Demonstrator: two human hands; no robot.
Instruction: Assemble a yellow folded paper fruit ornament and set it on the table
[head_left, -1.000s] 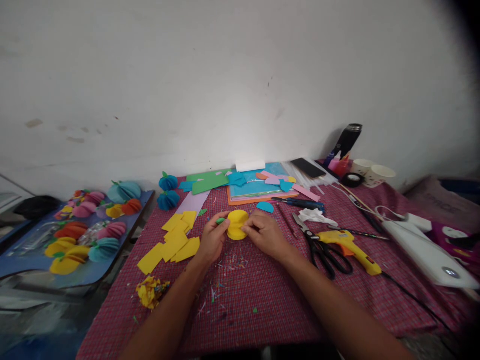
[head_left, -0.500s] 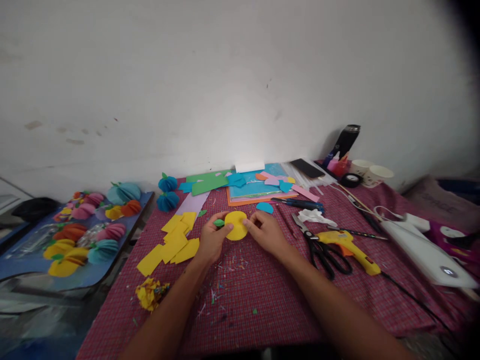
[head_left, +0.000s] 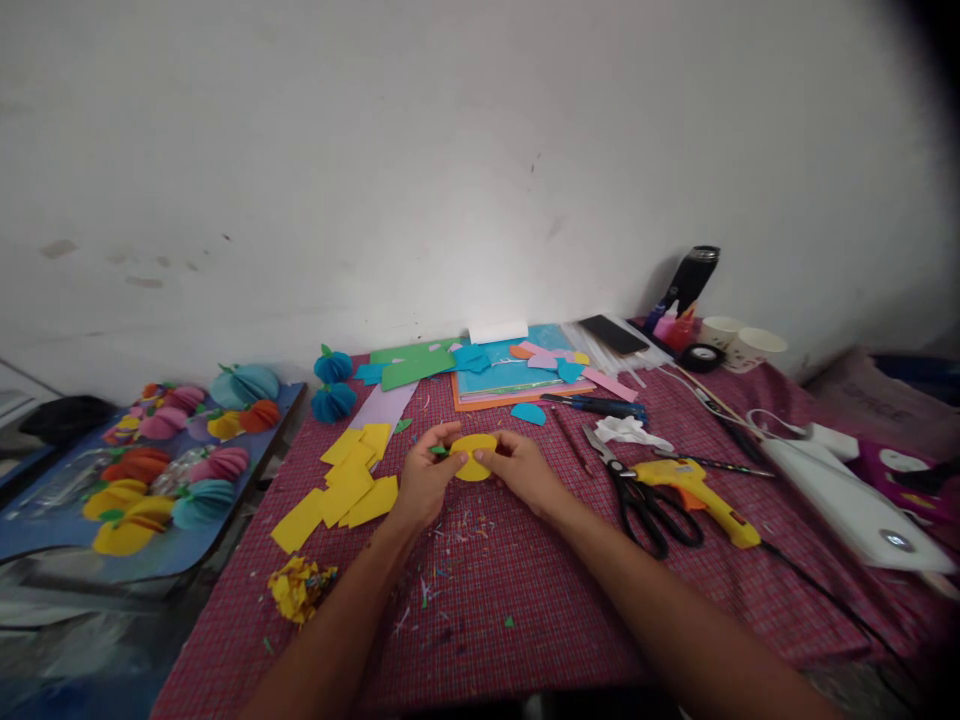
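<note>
A round yellow paper disc (head_left: 475, 468) is held up over the cloth by both hands. My left hand (head_left: 429, 470) pinches its left edge, thumb on the face toward me. On the opposite edge, my right hand (head_left: 517, 466) is closed with its thumb on the disc as well; the fingers behind are hidden. Yellow paper pieces (head_left: 349, 490) lie in a loose pile left of my left hand. A blue paper half-circle (head_left: 529, 413) rests just beyond my right hand. Small paper scraps are scattered on the cloth below the disc.
Black-handled scissors (head_left: 651, 505) and a yellow glue gun (head_left: 701, 490) with its cord lie at right. Behind are coloured paper sheets (head_left: 510, 385) and a phone (head_left: 615, 335). Two blue paper pumpkins (head_left: 334, 385) stand back left; a blue board (head_left: 217, 540) holds more.
The yellow disc has tilted back and looks flatter. My right hand has moved slightly left, its fingers now behind the disc. The left hand keeps its pinch.
</note>
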